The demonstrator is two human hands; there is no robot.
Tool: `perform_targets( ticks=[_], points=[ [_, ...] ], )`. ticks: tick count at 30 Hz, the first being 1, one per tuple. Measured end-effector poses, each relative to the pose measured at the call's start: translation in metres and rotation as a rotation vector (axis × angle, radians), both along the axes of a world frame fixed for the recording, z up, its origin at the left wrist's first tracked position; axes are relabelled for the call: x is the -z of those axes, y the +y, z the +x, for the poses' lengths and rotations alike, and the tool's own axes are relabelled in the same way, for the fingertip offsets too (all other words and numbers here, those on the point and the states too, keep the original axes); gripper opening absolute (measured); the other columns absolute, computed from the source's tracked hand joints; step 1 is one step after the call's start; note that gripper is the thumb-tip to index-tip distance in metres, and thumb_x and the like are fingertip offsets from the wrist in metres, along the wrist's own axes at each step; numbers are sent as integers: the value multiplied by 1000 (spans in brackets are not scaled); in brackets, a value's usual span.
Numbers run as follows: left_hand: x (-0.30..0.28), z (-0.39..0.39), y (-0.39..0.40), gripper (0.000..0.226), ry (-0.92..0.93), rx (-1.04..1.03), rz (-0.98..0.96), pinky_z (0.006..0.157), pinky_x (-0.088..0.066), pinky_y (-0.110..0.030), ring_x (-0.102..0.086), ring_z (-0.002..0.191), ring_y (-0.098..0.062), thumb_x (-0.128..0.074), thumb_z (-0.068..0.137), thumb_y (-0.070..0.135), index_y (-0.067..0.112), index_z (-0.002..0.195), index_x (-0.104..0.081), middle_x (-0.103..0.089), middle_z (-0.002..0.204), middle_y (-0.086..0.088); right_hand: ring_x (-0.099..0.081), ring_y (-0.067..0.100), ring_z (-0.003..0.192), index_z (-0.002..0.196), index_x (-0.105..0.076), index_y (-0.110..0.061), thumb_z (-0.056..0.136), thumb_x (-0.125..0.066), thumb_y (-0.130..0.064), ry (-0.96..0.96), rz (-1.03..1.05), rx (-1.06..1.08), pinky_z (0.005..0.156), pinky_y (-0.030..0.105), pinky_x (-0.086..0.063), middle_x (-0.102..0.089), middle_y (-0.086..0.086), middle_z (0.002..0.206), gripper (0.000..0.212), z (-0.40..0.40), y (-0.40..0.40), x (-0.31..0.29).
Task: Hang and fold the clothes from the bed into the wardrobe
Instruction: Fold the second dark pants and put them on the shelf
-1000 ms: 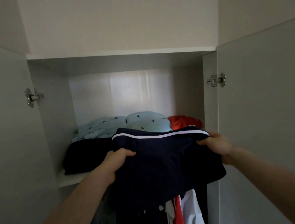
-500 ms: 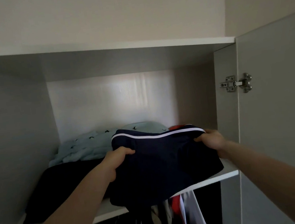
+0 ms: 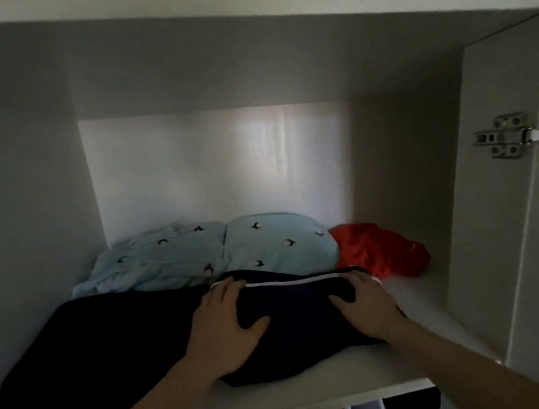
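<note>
Both hands, left hand (image 3: 223,325) and right hand (image 3: 364,308), now press flat and open on the navy fold (image 3: 296,323), carried a moment ago, now down on the shelf (image 3: 318,392) before the blue pile (image 3: 280,247). Placement looks done.

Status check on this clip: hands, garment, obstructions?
Left hand and right hand flat on folded navy garment with white stripe. Garment down on white wardrobe shelf, beside dark folded pile. Nothing blocking.

White wardrobe shelf (image 3: 334,386), navy garments (image 3: 110,353), pale-blue folded clothes (image 3: 219,251), red cloth (image 3: 378,248)
</note>
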State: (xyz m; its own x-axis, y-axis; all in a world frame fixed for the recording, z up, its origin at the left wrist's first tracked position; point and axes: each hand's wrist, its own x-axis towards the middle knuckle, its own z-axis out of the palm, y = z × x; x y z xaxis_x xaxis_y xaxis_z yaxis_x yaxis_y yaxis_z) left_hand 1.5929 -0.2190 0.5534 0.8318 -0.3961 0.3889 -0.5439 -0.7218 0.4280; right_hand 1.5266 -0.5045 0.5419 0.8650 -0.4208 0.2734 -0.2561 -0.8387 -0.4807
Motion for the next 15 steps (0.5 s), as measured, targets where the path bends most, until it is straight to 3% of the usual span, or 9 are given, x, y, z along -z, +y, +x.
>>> perform_targets(
  ticks=[3,5,11,15],
  points=[
    [30,-4,-5,87,-16,42,230,127,-9,-39,-19,153,-15,-29,82,89,42,154,-34,-25,166,12,-30,26,150,150,-46,-36,103,-40,-57,80,-151,-5,124,45,-22,-34,-3,164,52,10,7,31],
    [39,1,-5,84,-46,25,251,128,-5,-38,-18,154,-13,-23,85,88,43,156,-31,-23,167,13,-28,26,150,150,-45,-38,104,-36,-58,77,-161,-2,124,48,-20,-32,-4,165,51,16,6,32],
    [45,15,-15,79,-55,31,224,127,-5,-37,-21,153,-12,-25,88,84,42,155,-34,-26,166,13,-32,26,148,148,-49,-38,104,-37,-56,74,-208,25,123,47,-22,-38,-5,162,49,29,1,34],
    [47,17,-14,82,-68,30,132,126,-14,-35,-32,147,-8,-24,83,83,39,150,-45,-37,161,14,-46,21,139,141,-59,-32,104,-41,-48,-23,-207,-25,118,44,-32,-52,-6,151,44,27,1,33]
  ],
)
